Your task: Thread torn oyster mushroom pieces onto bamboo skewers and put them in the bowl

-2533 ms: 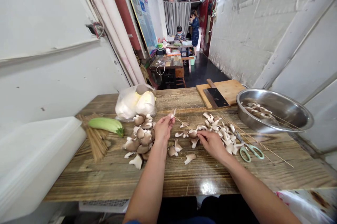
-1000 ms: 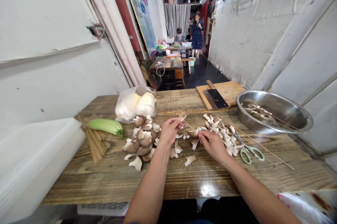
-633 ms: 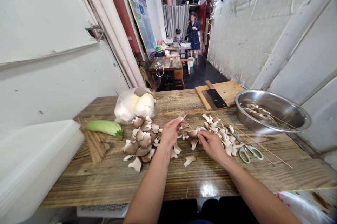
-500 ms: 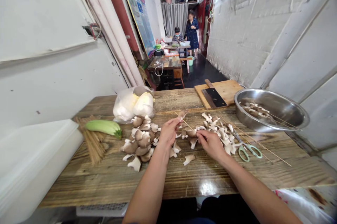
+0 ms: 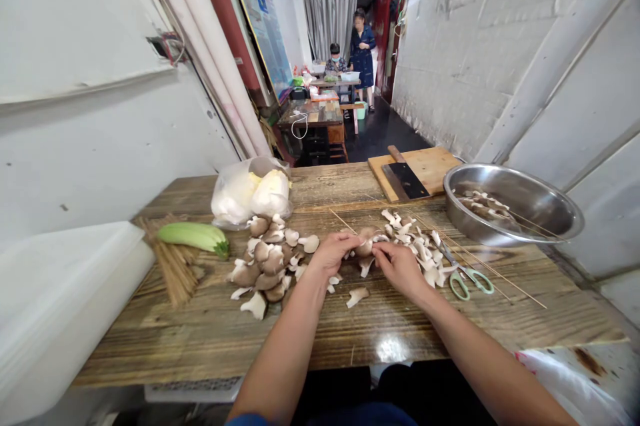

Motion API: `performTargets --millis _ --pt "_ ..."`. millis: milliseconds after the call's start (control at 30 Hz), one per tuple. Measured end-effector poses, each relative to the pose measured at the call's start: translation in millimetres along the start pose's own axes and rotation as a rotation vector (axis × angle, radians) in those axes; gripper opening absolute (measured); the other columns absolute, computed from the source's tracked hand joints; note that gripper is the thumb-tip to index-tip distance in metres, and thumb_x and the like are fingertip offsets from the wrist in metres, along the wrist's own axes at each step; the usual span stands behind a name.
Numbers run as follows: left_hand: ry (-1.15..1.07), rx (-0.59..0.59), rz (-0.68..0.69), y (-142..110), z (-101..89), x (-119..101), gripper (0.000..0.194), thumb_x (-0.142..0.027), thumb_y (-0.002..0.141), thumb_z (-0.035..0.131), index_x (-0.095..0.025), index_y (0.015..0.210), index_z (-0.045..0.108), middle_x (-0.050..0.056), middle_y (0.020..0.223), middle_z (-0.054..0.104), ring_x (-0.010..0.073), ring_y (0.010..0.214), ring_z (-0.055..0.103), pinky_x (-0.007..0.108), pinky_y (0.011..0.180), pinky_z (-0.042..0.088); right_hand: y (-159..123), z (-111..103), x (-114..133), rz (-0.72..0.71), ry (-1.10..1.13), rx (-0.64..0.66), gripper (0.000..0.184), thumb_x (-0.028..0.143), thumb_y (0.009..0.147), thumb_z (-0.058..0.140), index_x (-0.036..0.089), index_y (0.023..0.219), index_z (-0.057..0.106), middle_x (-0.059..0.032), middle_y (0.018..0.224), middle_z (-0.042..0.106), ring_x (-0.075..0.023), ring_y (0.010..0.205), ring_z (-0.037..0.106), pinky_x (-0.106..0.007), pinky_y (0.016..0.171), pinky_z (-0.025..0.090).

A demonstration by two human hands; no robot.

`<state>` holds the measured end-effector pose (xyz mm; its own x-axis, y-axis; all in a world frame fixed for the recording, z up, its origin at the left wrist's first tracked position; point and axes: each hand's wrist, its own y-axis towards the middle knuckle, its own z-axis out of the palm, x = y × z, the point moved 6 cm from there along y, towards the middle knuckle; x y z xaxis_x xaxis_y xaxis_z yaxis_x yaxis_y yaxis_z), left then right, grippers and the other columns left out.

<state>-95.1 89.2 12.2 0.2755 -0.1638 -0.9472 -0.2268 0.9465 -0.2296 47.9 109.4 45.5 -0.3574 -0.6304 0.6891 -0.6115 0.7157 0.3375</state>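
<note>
Over the middle of the wooden table, my two hands are close together at a thin bamboo skewer. My left hand is closed on a grey-brown oyster mushroom piece on the skewer, whose bare end points up and left. Just to its right, my right hand pinches mushroom at the skewer's other end; its fingertips hide the exact grip. A pile of oyster mushrooms lies left of my hands. Trimmed mushroom pieces lie to the right, and one loose piece is in front.
Green-handled scissors and loose skewers lie right. A steel basin holds skewered mushrooms. A cleaver rests on a cutting board. Left are a bagged cabbage, a green squash, a skewer bundle and a white container.
My left hand has moved right and slightly down, bringing its mushroom piece along the skewer up against the mushroom at my right hand. My right hand has hardly moved.
</note>
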Motion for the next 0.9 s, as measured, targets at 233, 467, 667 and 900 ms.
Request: performTargets --millis 233,467,667,900 --pt "-0.009 0.009 0.037 0.1 5.4 1.3 0.019 -0.029 0.052 0.079 -0.014 0.057 0.069 0.001 0.055 0.061 0.0103 0.055 0.048 0.024 0.059 0.034 1.3 -0.3 -1.7 0.008 0.010 -0.023 0.028 0.023 0.088 0.043 0.020 0.064 0.056 0.0019 0.055 0.057 -0.0135 0.054 0.053 -0.022 0.056 0.037" --pt "0.232 -0.426 0.352 -4.2 -41.1 -30.8 0.017 -0.035 0.066 0.070 -0.019 0.072 0.073 0.006 0.075 0.069 0.0180 0.073 0.057 0.028 0.074 0.039 3.7 -22.3 -7.7 0.090 0.095 -0.199 0.030 0.030 0.089 0.042 0.020 0.064 0.055 0.0010 0.058 0.058 -0.0137 0.057 0.054 -0.022 0.058 0.038" --pt "0.759 -0.474 0.443 -0.4 -44.0 -26.5 0.011 -0.022 0.061 0.073 -0.023 0.072 0.072 0.009 0.078 0.067 0.0254 0.083 0.054 0.037 0.088 0.032 3.3 -26.9 -12.6 0.116 0.122 -0.270 0.030 0.032 0.089 0.042 0.019 0.066 0.057 0.0007 0.059 0.058 -0.0138 0.057 0.054 -0.023 0.059 0.039" --pt "0.835 -0.517 0.382 7.7 -45.8 -12.0 0.007 -0.019 0.059 0.073 -0.021 0.055 0.067 0.011 0.071 0.066 0.0274 0.088 0.057 0.035 0.086 0.033 3.9 -20.3 -8.4 0.117 0.058 -0.170 0.031 0.028 0.088 0.042 0.020 0.061 0.055 0.0014 0.058 0.059 -0.0136 0.056 0.055 -0.022 0.058 0.038"
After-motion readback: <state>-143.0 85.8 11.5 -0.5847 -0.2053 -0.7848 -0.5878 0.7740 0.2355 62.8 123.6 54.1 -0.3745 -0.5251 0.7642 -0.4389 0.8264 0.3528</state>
